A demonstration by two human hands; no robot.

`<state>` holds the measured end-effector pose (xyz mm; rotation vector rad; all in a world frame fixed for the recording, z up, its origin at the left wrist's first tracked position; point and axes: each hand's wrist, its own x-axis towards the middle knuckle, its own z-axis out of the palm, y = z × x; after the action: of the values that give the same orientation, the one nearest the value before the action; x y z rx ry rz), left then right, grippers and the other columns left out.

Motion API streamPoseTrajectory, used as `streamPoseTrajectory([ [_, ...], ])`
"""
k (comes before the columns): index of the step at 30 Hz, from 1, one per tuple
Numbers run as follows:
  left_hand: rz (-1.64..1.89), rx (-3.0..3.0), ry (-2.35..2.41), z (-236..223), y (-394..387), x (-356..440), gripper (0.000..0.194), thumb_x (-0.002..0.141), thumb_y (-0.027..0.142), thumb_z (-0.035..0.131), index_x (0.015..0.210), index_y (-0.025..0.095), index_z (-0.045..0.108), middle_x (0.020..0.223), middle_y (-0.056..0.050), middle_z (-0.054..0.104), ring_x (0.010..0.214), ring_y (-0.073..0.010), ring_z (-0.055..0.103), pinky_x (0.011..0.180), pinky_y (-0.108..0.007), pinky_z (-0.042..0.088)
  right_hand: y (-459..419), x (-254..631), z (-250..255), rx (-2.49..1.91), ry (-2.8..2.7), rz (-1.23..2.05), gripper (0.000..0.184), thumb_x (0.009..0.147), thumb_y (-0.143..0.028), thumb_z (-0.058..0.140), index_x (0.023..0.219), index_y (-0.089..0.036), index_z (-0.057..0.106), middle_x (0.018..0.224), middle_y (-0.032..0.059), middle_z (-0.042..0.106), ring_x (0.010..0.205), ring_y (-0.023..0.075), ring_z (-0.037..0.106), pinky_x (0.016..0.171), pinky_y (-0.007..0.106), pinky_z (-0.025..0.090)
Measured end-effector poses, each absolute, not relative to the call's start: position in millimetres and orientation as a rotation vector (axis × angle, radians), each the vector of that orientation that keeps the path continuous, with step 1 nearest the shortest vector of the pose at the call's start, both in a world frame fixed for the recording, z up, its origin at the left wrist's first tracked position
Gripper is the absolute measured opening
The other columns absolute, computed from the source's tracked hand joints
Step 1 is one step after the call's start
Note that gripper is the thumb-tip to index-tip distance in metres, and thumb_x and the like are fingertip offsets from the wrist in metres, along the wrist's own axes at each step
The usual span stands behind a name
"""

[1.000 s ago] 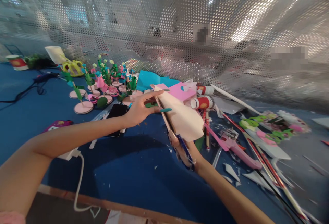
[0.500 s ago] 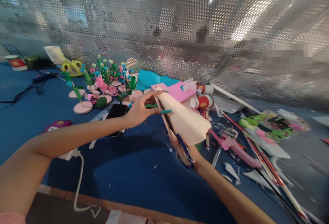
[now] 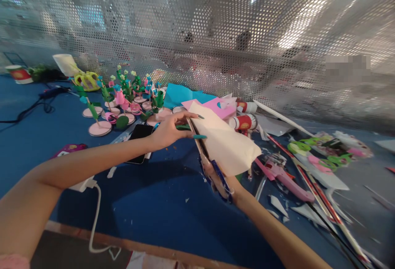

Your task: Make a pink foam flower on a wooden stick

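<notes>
- Two hands busy: my left hand (image 3: 169,134) is pinching the edge of some cream paper (image 3: 228,145), which I'd guess keeps it steady.
- My right hand (image 3: 216,182) has a grip on blue-handled scissors (image 3: 221,177), pointed along that same edge; can't tell how far they're open.
- So the paper's up off the counter (image 3: 173,223), between both hands, probably to give the scissors room.
- Just past it: a pink sheet (image 3: 212,106) and a tipped-over red-and-white cup (image 3: 245,122).
- Off right, a pink glue gun (image 3: 286,182) lying among white scraps (image 3: 278,206).
- Off left, my phone (image 3: 141,135) lying flat, then paper flowers (image 3: 120,98) on round pink bases (image 3: 99,128), which seem to keep them upright.
</notes>
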<state>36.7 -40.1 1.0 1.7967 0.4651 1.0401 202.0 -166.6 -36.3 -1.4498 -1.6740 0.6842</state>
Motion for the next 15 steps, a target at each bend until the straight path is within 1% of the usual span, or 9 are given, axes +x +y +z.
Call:
streamPoseTrajectory([
  [6,1.018,1.7,0.474,2.6,-39.3,36.7,0.049,0.06,0.026,0.079,0.104,0.014,0.063,0.114,-0.01,0.064,0.096,-0.0197,0.062,0.09,-0.037,0.05,-162.4,202.4,-40.1,-1.439,-1.641,0.714,0.054,0.079,-0.066,0.045,0.102,-0.022,0.067,0.097,0.0089,0.071,0.107,0.03,0.06,0.098,0.047,0.045],
  [9,1.004,1.653,0.469,2.1,-39.6,37.6,0.05,0.06,0.027,0.078,0.106,0.013,0.063,0.115,-0.011,0.063,0.094,-0.0197,0.063,0.088,-0.036,0.05,-160.8,202.2,-40.9,-1.42,-1.656,0.672,0.05,0.079,-0.062,0.048,0.106,-0.024,0.066,0.109,0.0083,0.068,0.111,0.0298,0.058,0.103,0.049,0.04],
  [11,1.017,1.64,0.459,2.0,-39.9,38.1,0.051,0.06,0.027,0.078,0.106,0.013,0.063,0.119,-0.012,0.061,0.097,-0.0206,0.062,0.088,-0.037,0.049,-160.2,202.3,-40.4,-1.43,-1.689,0.653,0.046,0.08,-0.059,0.048,0.105,-0.025,0.066,0.114,0.0076,0.067,0.112,0.029,0.057,0.105,0.049,0.038],
  [13,1.023,1.646,0.455,2.1,-39.9,38.1,0.051,0.06,0.026,0.078,0.106,0.013,0.064,0.12,-0.012,0.06,0.101,-0.0219,0.06,0.09,-0.037,0.048,-160.3,202.6,-39.4,-1.436,-1.699,0.656,0.047,0.081,-0.06,0.047,0.106,-0.025,0.067,0.113,0.0077,0.067,0.113,0.0286,0.057,0.105,0.048,0.037],
  [15,1.01,1.661,0.462,2.1,-39.4,37.7,0.051,0.059,0.027,0.079,0.106,0.013,0.064,0.118,-0.012,0.061,0.102,-0.0225,0.06,0.091,-0.039,0.048,-161.2,202.8,-38.9,-1.434,-1.687,0.667,0.05,0.08,-0.062,0.045,0.106,-0.025,0.067,0.107,0.0081,0.069,0.11,0.0286,0.059,0.103,0.048,0.039],
])
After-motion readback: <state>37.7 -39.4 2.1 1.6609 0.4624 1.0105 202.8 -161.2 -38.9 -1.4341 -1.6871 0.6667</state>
